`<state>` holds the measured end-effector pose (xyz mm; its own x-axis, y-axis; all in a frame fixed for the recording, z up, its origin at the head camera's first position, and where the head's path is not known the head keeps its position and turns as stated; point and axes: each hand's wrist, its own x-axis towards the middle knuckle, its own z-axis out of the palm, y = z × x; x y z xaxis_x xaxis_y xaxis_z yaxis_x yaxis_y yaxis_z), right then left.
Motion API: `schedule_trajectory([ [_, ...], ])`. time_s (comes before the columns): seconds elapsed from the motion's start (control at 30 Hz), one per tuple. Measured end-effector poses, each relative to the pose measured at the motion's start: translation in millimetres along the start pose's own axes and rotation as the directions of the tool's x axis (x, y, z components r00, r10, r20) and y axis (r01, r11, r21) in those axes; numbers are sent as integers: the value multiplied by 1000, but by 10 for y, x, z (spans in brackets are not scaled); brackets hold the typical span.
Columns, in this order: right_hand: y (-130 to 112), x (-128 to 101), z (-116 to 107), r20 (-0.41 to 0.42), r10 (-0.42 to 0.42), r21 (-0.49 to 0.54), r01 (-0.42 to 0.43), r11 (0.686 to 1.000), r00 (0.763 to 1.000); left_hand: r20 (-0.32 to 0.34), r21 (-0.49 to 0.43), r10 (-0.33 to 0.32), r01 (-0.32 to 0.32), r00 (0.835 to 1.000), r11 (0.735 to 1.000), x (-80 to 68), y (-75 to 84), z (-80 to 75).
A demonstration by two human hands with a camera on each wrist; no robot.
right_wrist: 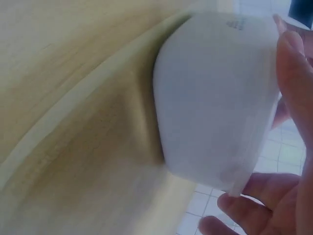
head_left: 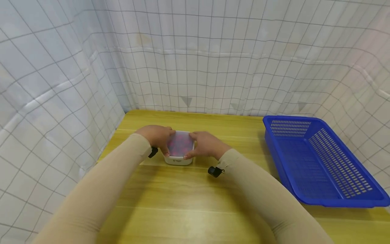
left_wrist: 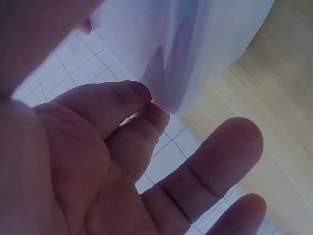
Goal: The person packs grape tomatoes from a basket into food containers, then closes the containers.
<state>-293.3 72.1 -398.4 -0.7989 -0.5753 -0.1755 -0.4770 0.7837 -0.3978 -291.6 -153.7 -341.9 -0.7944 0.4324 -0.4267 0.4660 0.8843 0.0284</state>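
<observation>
Basically, both sleeved forearms came in from the near edge of the desk (head_left: pixel 182 210) and met at a small white container (head_left: pixel 178 159) sitting on the wood left of centre. Left hand (head_left: pixel 156 137) held its left side, thumb along the near corner and fingers curled over the translucent lid (head_left: pixel 179 144); the left wrist view showed fingertips (left_wrist: pixel 142 95) touching the lid's edge. Right hand (head_left: pixel 207 145) held the right side the same way, thumb at the near right corner; the right wrist view had the container wall (right_wrist: pixel 215 98) close up, fingers (right_wrist: pixel 293 63) on its rim. Red and blue contents showed blurred through the lid, couldn't tell what. Blue perforated basket (head_left: pixel 320 162) sat well apart on the right. Behind the desk hung a white grid-pattern curtain (head_left: pixel 213 57).
</observation>
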Motion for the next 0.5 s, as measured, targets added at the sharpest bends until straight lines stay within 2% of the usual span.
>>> schedule_trajectory([
  [0.2, 25, -27, 17, 34, 41, 44, -42, 998, 999, 12, 4, -20, 20, 1000, 1000, 0, 10, -15],
  [0.5, 57, -42, 44, 20, 51, 104, -52, 993, 999, -12, -44, -13, 13, 1000, 999, 24, -51, 33],
])
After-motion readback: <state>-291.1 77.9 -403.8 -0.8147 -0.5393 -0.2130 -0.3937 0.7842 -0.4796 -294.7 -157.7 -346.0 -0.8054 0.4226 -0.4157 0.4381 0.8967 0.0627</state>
